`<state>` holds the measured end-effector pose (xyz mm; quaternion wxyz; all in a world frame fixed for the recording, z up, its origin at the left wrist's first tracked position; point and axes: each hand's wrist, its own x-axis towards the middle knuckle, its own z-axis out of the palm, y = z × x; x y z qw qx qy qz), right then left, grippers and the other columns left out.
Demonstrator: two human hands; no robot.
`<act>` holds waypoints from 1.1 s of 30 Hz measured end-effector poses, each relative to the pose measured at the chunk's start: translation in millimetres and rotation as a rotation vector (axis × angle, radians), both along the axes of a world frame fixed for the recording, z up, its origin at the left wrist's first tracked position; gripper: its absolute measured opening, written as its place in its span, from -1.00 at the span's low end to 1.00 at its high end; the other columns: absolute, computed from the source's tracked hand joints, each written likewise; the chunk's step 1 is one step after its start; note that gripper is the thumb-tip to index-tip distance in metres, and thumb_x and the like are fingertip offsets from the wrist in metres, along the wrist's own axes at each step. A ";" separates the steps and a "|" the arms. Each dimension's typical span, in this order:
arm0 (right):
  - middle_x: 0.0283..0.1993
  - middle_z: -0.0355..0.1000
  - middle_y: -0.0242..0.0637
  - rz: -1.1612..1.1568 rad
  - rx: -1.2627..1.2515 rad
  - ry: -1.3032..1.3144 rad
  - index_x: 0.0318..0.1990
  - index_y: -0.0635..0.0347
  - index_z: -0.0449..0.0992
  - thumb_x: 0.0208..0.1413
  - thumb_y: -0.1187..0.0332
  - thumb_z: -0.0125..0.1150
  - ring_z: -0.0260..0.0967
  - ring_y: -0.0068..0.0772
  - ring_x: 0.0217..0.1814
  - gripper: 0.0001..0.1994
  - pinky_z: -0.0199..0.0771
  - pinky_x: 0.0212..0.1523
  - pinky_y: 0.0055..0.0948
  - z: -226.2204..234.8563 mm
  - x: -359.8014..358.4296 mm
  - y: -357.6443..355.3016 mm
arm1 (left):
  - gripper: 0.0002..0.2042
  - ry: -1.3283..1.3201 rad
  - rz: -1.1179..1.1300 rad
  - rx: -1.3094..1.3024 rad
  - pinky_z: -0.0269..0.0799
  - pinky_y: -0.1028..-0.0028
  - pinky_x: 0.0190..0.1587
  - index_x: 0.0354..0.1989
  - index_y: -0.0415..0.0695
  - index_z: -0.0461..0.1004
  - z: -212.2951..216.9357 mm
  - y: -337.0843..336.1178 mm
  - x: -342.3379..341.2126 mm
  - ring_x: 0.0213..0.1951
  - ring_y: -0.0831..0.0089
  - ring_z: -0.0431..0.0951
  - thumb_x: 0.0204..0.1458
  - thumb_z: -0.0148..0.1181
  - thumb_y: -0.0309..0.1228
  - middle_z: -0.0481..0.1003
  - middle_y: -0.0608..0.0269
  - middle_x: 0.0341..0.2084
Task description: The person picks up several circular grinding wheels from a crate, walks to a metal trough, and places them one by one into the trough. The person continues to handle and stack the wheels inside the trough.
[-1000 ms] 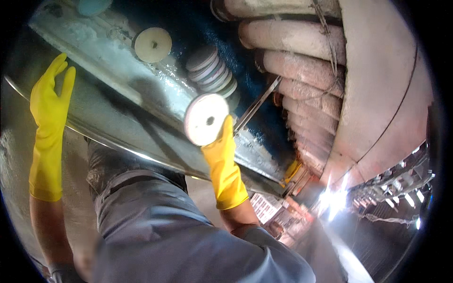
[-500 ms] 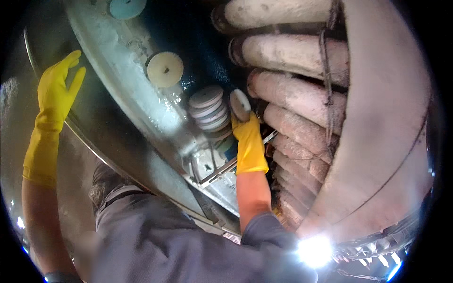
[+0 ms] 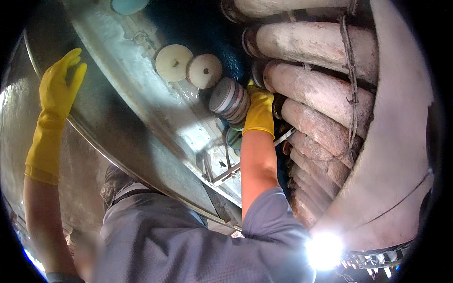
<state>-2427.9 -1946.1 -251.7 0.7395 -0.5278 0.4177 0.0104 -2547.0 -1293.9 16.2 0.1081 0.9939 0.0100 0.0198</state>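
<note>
Discs: three set out singly, several stacked
Left hand: empty, thumb apart
Right hand: grip hidden; we cannot tell

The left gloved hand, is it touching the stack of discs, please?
Apart: the head view shows a wide gap between the left gloved hand and the stack of discs.

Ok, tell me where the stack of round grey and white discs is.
In the head view, the stack of discs is just above centre, between a pale, holed round disc at upper left and the yellow-gloved right hand.
</note>
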 end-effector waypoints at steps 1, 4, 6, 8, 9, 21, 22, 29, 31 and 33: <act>0.57 0.22 -0.15 0.048 -0.085 0.000 0.48 0.06 0.29 0.49 0.09 -0.08 0.18 -0.04 0.56 -0.49 0.31 0.41 0.11 -3.5 -3.4 -3.0 | -0.59 0.004 0.006 0.007 0.52 0.29 0.18 0.24 -0.03 0.58 0.4 -1.4 0.2 0.08 0.22 0.68 0.24 0.38 -0.29 0.70 0.14 0.01; 0.58 0.20 -0.15 0.530 -0.797 0.182 0.49 0.06 0.27 0.51 0.09 -0.11 0.16 -0.05 0.58 -0.49 0.26 0.44 0.09 -14.0 -11.0 -12.9 | -0.60 0.007 0.012 0.008 0.52 0.30 0.18 0.24 -0.03 0.58 0.0 -0.6 -0.7 0.07 0.22 0.68 0.24 0.38 -0.30 0.70 0.14 0.00; 0.59 0.18 -0.16 1.110 -1.773 0.552 0.50 0.06 0.26 0.51 0.09 -0.14 0.15 -0.06 0.59 -0.48 0.23 0.46 0.08 -20.6 -9.8 -20.9 | -0.60 0.007 0.013 -0.016 0.52 0.30 0.18 0.24 -0.03 0.58 -1.3 -0.5 -0.1 0.06 0.22 0.69 0.24 0.38 -0.30 0.70 0.14 0.00; 0.60 0.17 -0.16 1.261 -1.969 0.675 0.52 0.06 0.25 0.52 0.09 -0.16 0.13 -0.07 0.60 -0.48 0.20 0.47 0.06 -33.8 -17.5 -22.3 | -0.60 0.013 0.031 -0.041 0.52 0.30 0.18 0.24 -0.03 0.58 -2.3 3.0 -2.0 0.05 0.22 0.69 0.24 0.38 -0.30 0.70 0.14 -0.01; 0.60 0.16 -0.16 1.270 -2.008 0.672 0.52 0.06 0.24 0.52 0.09 -0.17 0.12 -0.08 0.60 -0.48 0.19 0.48 0.06 -39.4 -17.1 -24.5 | -0.60 0.022 0.042 -0.040 0.52 0.30 0.18 0.24 -0.04 0.58 -0.5 1.7 -0.2 0.05 0.23 0.69 0.23 0.38 -0.30 0.70 0.14 -0.01; 0.66 0.08 -0.18 1.250 -2.243 0.669 0.59 0.07 0.16 0.57 0.09 -0.30 0.03 -0.14 0.66 -0.45 0.00 0.59 -0.02 -66.0 -14.0 -44.2 | -0.58 0.010 0.055 -0.060 0.53 0.25 0.15 0.24 0.10 0.59 -1.9 3.9 -0.3 0.05 0.20 0.66 0.22 0.37 -0.17 0.70 0.24 0.00; 0.66 0.07 -0.19 1.243 -2.256 0.669 0.59 0.07 0.16 0.58 0.09 -0.31 0.02 -0.14 0.67 -0.44 -0.01 0.60 -0.03 -68.0 -13.0 -47.9 | -0.58 0.004 0.049 -0.048 0.53 0.25 0.15 0.24 0.10 0.59 -1.0 2.4 0.0 0.05 0.21 0.66 0.22 0.38 -0.17 0.70 0.25 0.00; 0.66 0.09 -0.21 1.153 -2.338 0.550 0.60 0.05 0.16 0.59 0.08 -0.35 0.03 -0.18 0.67 -0.44 -0.03 0.62 -0.09 -71.9 -17.2 -58.8 | -0.58 -0.012 0.034 -0.055 0.53 0.26 0.15 0.24 0.10 0.59 -4.8 2.9 1.2 0.05 0.22 0.67 0.21 0.39 -0.17 0.71 0.26 -0.02; 0.65 0.11 -0.21 1.120 -2.322 0.486 0.59 0.05 0.18 0.58 0.08 -0.34 0.04 -0.19 0.66 -0.44 -0.01 0.61 -0.09 -48.3 -22.2 -61.9 | -0.58 -0.043 0.010 -0.057 0.53 0.26 0.15 0.24 0.10 0.59 -8.6 2.5 3.1 0.04 0.22 0.67 0.21 0.39 -0.17 0.71 0.26 -0.02; 0.64 0.13 -0.22 1.159 -2.220 0.384 0.57 0.07 0.21 0.57 0.10 -0.31 0.04 -0.18 0.66 -0.45 0.02 0.61 -0.07 -41.4 -35.6 -27.0 | -0.58 -0.029 0.020 -0.020 0.54 0.26 0.15 0.24 0.10 0.59 -5.9 5.7 -1.4 0.04 0.22 0.67 0.20 0.40 -0.18 0.71 0.27 -0.02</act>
